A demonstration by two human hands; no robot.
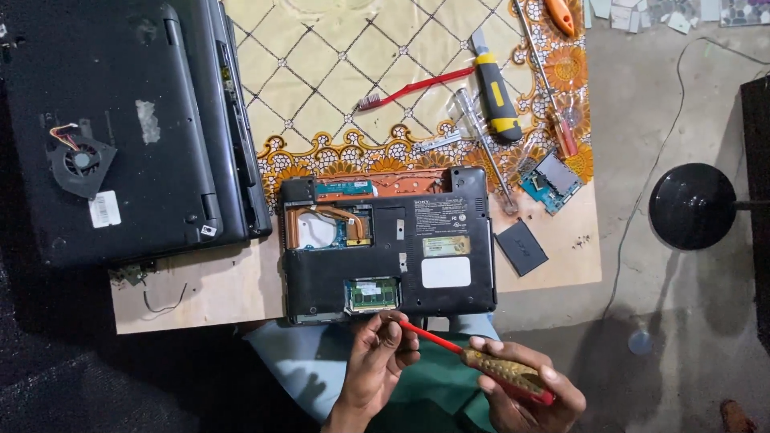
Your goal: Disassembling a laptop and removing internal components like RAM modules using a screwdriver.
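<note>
Right hand is clenched round a red-shaft screwdriver, left hand fingers pinching its tip. Opened laptop lies bottom-up on desk just beyond, w/ yellow-handled screwdriver farther off.

Screwdriver between 2 hands, near laptop

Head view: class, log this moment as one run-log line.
left hand: pinching screwdriver tip | right hand: gripping screwdriver handle | laptop: underside up, panels open, on board | spare tools: beyond laptop
</note>
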